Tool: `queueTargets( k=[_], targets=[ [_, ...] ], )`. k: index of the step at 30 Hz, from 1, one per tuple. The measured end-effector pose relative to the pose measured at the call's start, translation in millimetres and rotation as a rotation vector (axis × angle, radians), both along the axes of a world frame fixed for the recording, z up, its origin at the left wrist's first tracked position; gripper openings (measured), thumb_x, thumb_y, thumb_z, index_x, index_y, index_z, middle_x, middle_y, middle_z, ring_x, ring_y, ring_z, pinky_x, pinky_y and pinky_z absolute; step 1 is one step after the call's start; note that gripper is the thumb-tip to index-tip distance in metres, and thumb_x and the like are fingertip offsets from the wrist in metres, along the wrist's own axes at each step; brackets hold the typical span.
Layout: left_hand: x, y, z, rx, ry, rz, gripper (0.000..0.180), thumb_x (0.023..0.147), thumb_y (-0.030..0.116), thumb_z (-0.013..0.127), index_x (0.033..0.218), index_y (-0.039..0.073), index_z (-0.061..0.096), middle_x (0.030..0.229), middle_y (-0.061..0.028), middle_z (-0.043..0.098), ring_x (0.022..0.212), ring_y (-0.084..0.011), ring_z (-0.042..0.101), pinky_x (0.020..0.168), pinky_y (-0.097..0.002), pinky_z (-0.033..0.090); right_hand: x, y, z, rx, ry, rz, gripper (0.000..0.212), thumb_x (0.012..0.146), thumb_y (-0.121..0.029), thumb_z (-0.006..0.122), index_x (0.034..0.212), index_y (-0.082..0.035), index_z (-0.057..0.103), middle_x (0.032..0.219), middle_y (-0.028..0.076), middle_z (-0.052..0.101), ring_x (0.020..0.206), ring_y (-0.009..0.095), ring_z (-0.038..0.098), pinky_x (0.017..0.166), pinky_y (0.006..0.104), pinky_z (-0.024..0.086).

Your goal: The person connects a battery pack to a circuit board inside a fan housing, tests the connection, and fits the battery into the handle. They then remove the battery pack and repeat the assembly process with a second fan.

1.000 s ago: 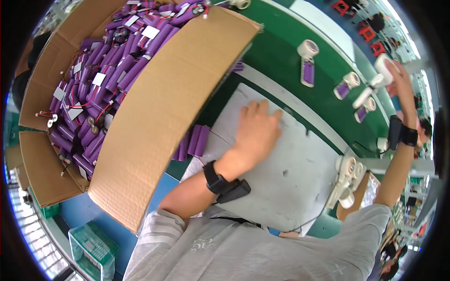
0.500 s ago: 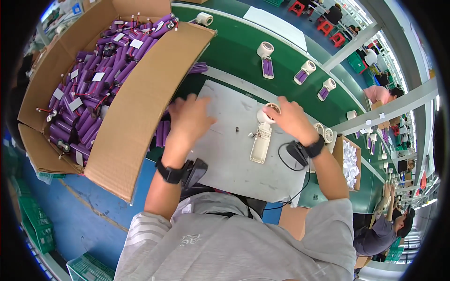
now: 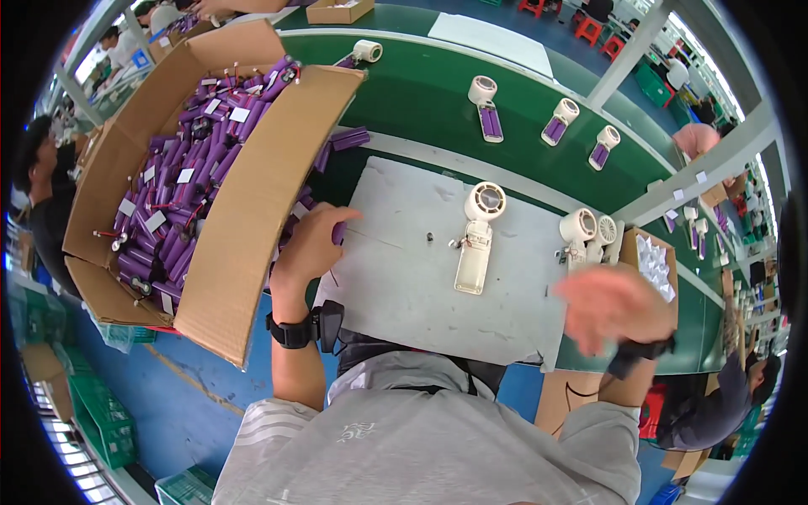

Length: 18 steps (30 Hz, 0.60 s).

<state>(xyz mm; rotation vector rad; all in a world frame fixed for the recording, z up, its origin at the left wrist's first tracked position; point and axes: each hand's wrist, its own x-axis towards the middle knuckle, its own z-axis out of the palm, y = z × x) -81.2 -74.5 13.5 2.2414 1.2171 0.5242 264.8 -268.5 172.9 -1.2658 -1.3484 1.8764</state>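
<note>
Beside the open carton, my left hand (image 3: 307,246) is closed round a purple battery pack (image 3: 338,233); only its end shows past the fingers, with a thin wire hanging below. My right hand (image 3: 614,307), smeared by motion, is over the right edge of the grey mat (image 3: 404,295), near several white fan heads (image 3: 578,225). On the mat lies a white handheld fan housing (image 3: 474,261), its round head away from me and its handle open, with small wires at the neck. A tiny dark piece (image 3: 430,237) rests left of it.
A large cardboard carton (image 3: 231,278) full of purple battery packs stands at the left, with more packs (image 3: 349,139) next to it. Fans with purple packs fitted (image 3: 488,118) lie on the green belt (image 3: 412,93) beyond. A small box of white pieces (image 3: 655,268) sits at the right.
My left hand has moved down beside the carton and now grips a battery pack. My right hand has left the fan housing and swung right and nearer to me.
</note>
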Motion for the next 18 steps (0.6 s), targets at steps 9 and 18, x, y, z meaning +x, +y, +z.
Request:
queueTargets(
  k=[9,18],
  targets=[
    [96,-13,34,-0.072,-0.737,0.045,0.038,0.078,0.013,0.080,0.111,0.003,0.065,0.101,-0.0078,0.062,0.081,-0.0131,0.060,0.071,-0.0287,0.050,-38,55,-140,0.221,-0.112,-0.084,0.042,0.097,-0.029,0.057,0.130,-0.004,0.052,0.088,0.005,0.062,0.070,0.013,0.065,0.055,0.0255,0.052],
    [151,-38,1,0.090,-0.313,-0.490,0.056,0.075,0.010,0.079,0.125,0.008,0.054,0.105,-0.0123,0.063,0.082,-0.0200,0.063,0.073,-0.0312,0.052,0,75,-186,0.241,0.232,-0.796,0.027,0.094,-0.029,0.062,0.102,-0.003,0.057,0.081,0.002,0.061,0.063,0.011,0.059,0.056,0.0255,0.047]
  ],
)
